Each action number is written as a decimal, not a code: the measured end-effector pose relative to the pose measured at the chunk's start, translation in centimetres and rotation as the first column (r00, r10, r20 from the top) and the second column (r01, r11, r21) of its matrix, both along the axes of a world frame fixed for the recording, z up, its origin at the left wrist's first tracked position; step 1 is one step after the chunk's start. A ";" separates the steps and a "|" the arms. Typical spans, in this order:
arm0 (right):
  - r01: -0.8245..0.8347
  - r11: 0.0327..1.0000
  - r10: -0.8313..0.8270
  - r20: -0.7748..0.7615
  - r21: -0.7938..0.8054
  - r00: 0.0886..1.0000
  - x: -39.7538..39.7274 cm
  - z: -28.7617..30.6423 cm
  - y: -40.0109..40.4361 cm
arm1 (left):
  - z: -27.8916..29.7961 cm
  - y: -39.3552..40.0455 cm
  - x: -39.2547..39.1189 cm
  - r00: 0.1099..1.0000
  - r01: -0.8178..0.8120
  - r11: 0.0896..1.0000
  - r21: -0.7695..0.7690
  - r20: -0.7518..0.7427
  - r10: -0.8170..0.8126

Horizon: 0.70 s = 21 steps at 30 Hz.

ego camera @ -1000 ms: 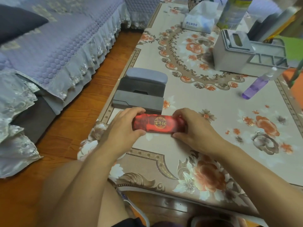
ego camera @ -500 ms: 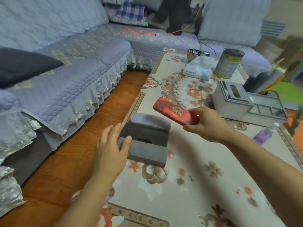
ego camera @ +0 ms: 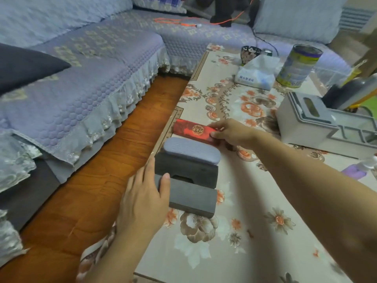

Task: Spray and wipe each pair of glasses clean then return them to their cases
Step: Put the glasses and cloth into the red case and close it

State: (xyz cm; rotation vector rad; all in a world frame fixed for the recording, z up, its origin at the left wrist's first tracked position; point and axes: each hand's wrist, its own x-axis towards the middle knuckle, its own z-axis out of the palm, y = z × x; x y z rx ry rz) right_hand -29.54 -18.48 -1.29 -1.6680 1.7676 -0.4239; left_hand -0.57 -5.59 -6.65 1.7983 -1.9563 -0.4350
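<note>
At the far end of a row of four cases along the worktop's (ego camera: pixel 255 231) left edge lies the red case (ego camera: pixel 193 131), a flat glossy oblong with a gold round emblem on its lid. Just nearer sits a lavender-grey case (ego camera: pixel 192 150) with rounded ends and a fine grained skin, then a dark charcoal case (ego camera: pixel 187 173) of matte, felt-like stuff, then a grey case (ego camera: pixel 191 198), boxy and matte; each looks to touch its neighbour, though the seams are hard to read.

The right hand (ego camera: pixel 232 134) grips the red case at its right end, thumb below and fingers (ego camera: pixel 219 125) curled over the top edge. The left hand (ego camera: pixel 142 201) rests at the left end of the grey case, fingers nearly straight and close together, the thumb (ego camera: pixel 164 185) laid on the case's top.

The worktop wears a smooth floral cloth in cream, orange and brown. Well apart to the right lies a lilac spray bottle (ego camera: pixel 356 170), partly cut off by the arm. Beyond stand a grey plastic organiser (ego camera: pixel 306 121), a soft white tissue pack (ego camera: pixel 256 75) and a cylindrical tin (ego camera: pixel 297 66). A quilted lavender sofa (ego camera: pixel 81 82) with lace trim runs along the left, above a wooden floor (ego camera: pixel 91 180).
</note>
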 end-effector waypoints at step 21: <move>0.740 0.586 -0.710 0.231 -0.330 0.665 -9.0 -3.2 30.3 | 1.9 8.1 -19.5 0.857 0.507 0.830 -0.234 0.033 -0.514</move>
